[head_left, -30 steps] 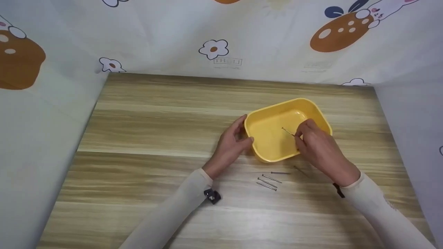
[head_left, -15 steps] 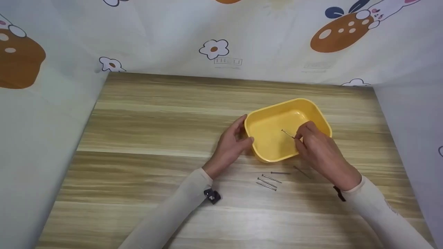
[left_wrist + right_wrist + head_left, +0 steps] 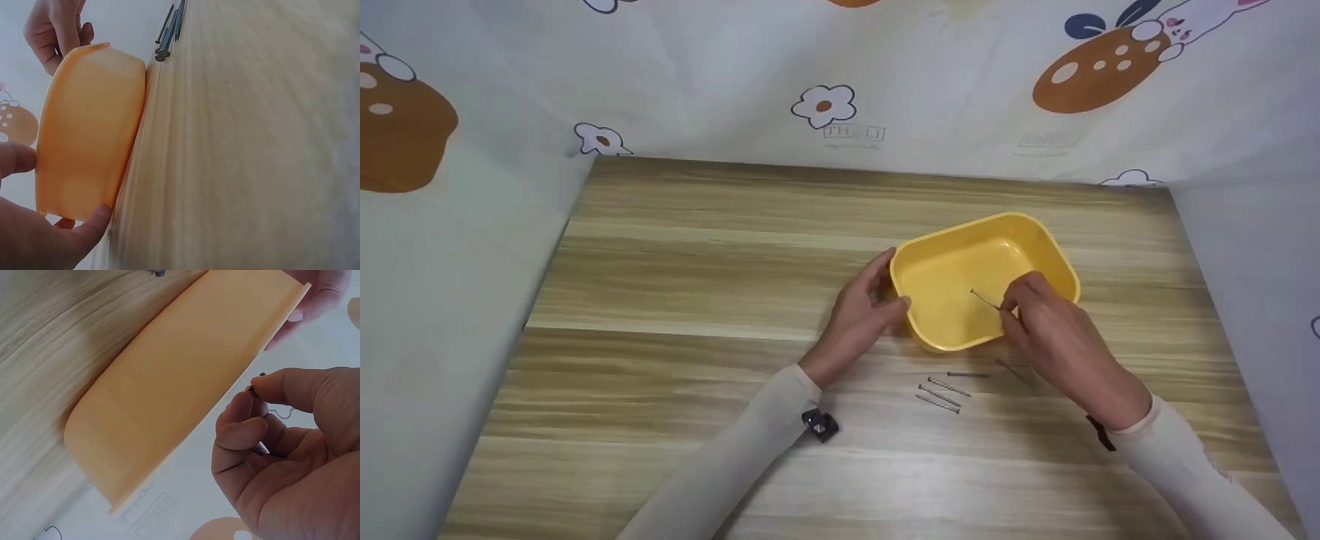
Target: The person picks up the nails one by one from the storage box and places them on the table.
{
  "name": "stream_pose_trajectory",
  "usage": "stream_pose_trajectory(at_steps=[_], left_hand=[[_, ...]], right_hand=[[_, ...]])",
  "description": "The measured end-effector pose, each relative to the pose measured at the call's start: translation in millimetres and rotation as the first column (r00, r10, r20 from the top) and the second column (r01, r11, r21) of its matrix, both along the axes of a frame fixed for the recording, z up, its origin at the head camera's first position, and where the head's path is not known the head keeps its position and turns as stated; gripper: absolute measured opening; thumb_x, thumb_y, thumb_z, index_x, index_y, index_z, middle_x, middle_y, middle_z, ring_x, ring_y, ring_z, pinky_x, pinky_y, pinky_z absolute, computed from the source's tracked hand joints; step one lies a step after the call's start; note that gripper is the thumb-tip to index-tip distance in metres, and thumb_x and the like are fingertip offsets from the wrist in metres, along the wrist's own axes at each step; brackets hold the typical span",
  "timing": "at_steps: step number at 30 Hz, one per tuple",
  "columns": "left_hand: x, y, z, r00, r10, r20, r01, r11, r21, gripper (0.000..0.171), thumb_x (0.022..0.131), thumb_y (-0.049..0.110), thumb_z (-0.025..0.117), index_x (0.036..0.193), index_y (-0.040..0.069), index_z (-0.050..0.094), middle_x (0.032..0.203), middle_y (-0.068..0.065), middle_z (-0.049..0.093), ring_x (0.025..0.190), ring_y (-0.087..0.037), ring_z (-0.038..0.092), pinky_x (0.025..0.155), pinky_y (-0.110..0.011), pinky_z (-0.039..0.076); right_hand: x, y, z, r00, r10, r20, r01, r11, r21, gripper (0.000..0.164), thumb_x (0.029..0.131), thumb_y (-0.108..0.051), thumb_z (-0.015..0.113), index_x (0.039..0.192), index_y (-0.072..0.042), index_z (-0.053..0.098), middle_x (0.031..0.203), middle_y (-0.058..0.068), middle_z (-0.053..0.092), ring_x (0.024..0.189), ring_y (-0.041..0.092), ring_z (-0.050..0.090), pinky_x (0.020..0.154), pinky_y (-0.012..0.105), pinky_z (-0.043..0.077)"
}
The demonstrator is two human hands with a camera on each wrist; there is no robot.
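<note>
A yellow plastic box (image 3: 949, 238), rectangular with rounded corners, stands on the wood-grain table. At its left end my left hand (image 3: 855, 319) grips the wall, thumb at the near side and fingers toward the far corner. My right hand (image 3: 1056, 337) pinches a thin metal nail (image 3: 985, 298) between thumb and fingertips, above the box's inside. The nail's head points up and left, away from the fingers; in the right wrist view only its small end (image 3: 250, 388) shows at the fingertips. Seen from the left wrist, the box wall (image 3: 93, 129) fills the space by the left hand.
Several loose nails (image 3: 939, 404) lie on the table (image 3: 697, 390) just in front of the box. One more nail (image 3: 1012, 371) lies to their right, near the right wrist. A patterned cloth (image 3: 720, 82) with flowers and carrots hangs behind and at both sides.
My right hand has drifted slightly toward the near side and right, still pinching the nail, over the box. My left hand and the box have kept their places.
</note>
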State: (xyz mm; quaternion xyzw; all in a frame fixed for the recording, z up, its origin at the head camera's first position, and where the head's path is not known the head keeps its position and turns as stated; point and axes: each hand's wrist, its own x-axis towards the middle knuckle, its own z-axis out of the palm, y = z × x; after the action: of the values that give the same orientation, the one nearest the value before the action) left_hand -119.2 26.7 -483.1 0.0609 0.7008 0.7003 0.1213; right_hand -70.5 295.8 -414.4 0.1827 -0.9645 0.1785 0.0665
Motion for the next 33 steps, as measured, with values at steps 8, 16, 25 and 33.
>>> stream_pose_trajectory(at_steps=[8,16,25,33], left_hand=[[-0.5,-0.9,-1.0,1.000,-0.018,-0.015,0.018,0.999,0.040,0.080,0.097,0.004,0.073,0.170,0.008,0.040,0.166,-0.009,0.053,0.151,-0.021,0.051,0.123,-0.033,0.045],[-0.1,-0.5,-1.5,1.000,-0.025,-0.012,0.025,0.999,0.038,0.081,0.097,0.004,0.072,0.170,0.007,0.039,0.167,-0.010,0.051,0.152,-0.021,0.050,0.122,-0.032,0.046],[-0.3,1.0,-0.1,1.000,-0.010,0.006,0.010,1.000,0.023,0.082,0.096,0.002,0.073,0.170,0.009,0.039,0.170,-0.009,0.048,0.154,-0.020,0.048,0.122,-0.030,0.045],[0.6,0.7,-0.6,1.000,-0.005,0.002,0.005,1.000,0.018,0.081,0.096,0.004,0.074,0.170,0.010,0.041,0.169,-0.009,0.050,0.153,-0.022,0.049,0.123,-0.032,0.045]], right_hand=[[10.9,-2.1,-2.6,0.999,0.012,-0.031,-0.013,1.000,-0.010,0.009,0.092,0.009,0.071,0.093,0.000,0.071,0.104,0.011,0.064,0.076,0.017,0.061,0.060,0.037,0.055],[21.1,-1.7,-6.4,0.998,0.031,-0.050,-0.031,0.999,-0.011,0.016,0.091,0.009,0.072,0.089,-0.006,0.068,0.099,0.005,0.060,0.077,0.012,0.056,0.059,0.030,0.052],[30.1,-2.5,-8.3,0.999,0.017,-0.029,-0.017,1.000,-0.010,0.013,0.092,0.006,0.077,0.091,-0.005,0.070,0.100,0.004,0.062,0.077,0.010,0.057,0.061,0.030,0.054],[37.6,-4.2,-8.8,0.999,0.005,-0.032,-0.006,1.000,-0.014,0.014,0.092,0.005,0.082,0.095,-0.005,0.072,0.106,0.005,0.063,0.078,0.010,0.058,0.062,0.031,0.054]])
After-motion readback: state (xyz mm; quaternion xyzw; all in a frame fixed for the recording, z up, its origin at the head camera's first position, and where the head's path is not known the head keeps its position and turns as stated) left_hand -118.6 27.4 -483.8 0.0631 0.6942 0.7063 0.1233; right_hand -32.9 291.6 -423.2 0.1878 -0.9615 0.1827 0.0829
